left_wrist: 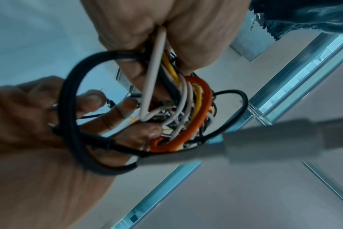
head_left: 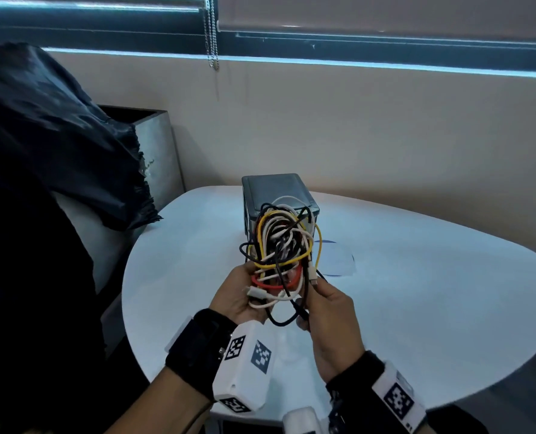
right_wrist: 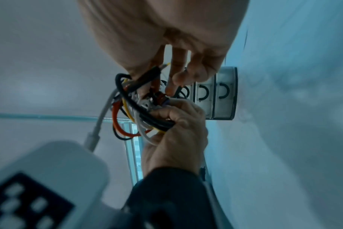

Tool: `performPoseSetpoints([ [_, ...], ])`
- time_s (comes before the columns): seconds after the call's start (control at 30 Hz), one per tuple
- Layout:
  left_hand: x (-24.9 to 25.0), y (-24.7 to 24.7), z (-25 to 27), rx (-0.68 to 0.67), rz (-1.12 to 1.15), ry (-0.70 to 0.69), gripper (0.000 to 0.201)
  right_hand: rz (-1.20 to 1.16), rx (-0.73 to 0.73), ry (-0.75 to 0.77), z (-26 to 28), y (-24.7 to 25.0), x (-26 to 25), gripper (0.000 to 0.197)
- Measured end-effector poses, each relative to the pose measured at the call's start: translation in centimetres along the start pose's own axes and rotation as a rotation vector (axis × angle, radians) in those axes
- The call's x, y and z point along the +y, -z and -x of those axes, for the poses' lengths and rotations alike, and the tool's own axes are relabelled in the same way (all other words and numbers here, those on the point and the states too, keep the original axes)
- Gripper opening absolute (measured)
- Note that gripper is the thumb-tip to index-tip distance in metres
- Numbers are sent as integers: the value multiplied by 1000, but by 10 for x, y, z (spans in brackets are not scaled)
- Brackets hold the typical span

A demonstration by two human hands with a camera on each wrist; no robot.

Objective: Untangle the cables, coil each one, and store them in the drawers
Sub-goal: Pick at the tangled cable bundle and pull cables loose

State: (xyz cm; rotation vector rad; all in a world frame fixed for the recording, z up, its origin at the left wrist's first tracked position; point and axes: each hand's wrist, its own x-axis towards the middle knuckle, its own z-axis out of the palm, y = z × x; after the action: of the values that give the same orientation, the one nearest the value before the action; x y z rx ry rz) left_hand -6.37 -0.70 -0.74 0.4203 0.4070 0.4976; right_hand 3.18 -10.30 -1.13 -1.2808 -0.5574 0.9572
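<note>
A tangle of black, white, yellow and orange cables is held up above the white table. My left hand grips the lower part of the bundle, fingers curled round several strands. My right hand pinches a black cable at the bundle's right side, thumb pressing its plug. An orange cable loops through the middle. Behind the bundle stands a small grey drawer unit. Its three drawers with black handles are closed.
A sheet of paper with a blue ring lies on the table right of the drawer unit. A dark cloth hangs over something at the left beside a grey box. A blind chain hangs at the wall.
</note>
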Motion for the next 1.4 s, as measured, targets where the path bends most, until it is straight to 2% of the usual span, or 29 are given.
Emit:
performPoseSetpoints([
  [0.07,0,-5,3,-83,41,66,65,-32,-20,-40,-3,0,-2,26],
  [0.1,-1,-6,2,-53,76,52,62,-40,-54,-49,-5,1,-2,24],
  [0.17,1,11,-3,108,34,-67,37,-14,-120,-35,-5,5,-5,22],
  [0.2,3,16,-4,134,0,-90,29,14,-137,-18,-4,6,-6,22],
  [0.3,15,21,-2,171,-52,-106,34,16,-197,13,-3,15,-9,16],
  [0.37,22,19,0,254,-83,-141,28,-82,-251,-10,-3,20,-16,11],
  [0.4,27,21,-1,281,-113,-160,30,-149,-274,-22,-4,23,-20,16],
  [0.47,32,27,-7,323,-196,-194,52,-185,-298,-23,-4,28,-24,28],
  [0.6,34,38,-14,373,-259,-221,60,10,-247,-18,-7,36,-30,40],
  [0.67,35,44,-15,405,-249,-239,60,105,-283,-29,-11,43,-35,47],
  [0.73,37,53,-16,445,-222,-278,53,131,-312,62,-10,48,-41,46],
  [0.8,40,58,-16,489,-168,-295,31,-22,-374,197,-9,52,-43,31],
  [0.87,42,54,-12,503,-122,-309,19,-191,-503,160,-5,56,-46,35],
  [0.9,44,55,-12,516,-147,-322,23,-187,-564,104,-5,58,-48,40],
  [0.93,47,57,-12,535,-188,-344,35,-99,-619,47,-3,61,-53,45],
  [1.0,56,62,-8,556,-237,-367,60,209,-685,-25,-3,69,-64,38],
  [1.07,65,70,-4,575,-277,-380,64,354,-640,6,-5,82,-76,31],
  [1.13,71,80,1,641,-296,-419,64,306,-552,95,-8,96,-86,39],
  [1.17,73,82,3,657,-291,-423,63,276,-547,104,-7,100,-91,36],
  [1.2,73,81,4,658,-287,-420,61,280,-577,74,-5,102,-95,31],
  [1.27,73,76,7,591,-280,-406,64,529,-587,-32,-2,106,-100,22],
  [1.3,72,70,8,561,-275,-414,64,717,-526,-38,-3,110,-101,19],
  [1.33,72,64,11,545,-264,-432,58,881,-406,13,-6,114,-101,15],
  [1.4,70,57,14,502,-227,-430,45,1034,-82,226,-15,119,-100,16],
])
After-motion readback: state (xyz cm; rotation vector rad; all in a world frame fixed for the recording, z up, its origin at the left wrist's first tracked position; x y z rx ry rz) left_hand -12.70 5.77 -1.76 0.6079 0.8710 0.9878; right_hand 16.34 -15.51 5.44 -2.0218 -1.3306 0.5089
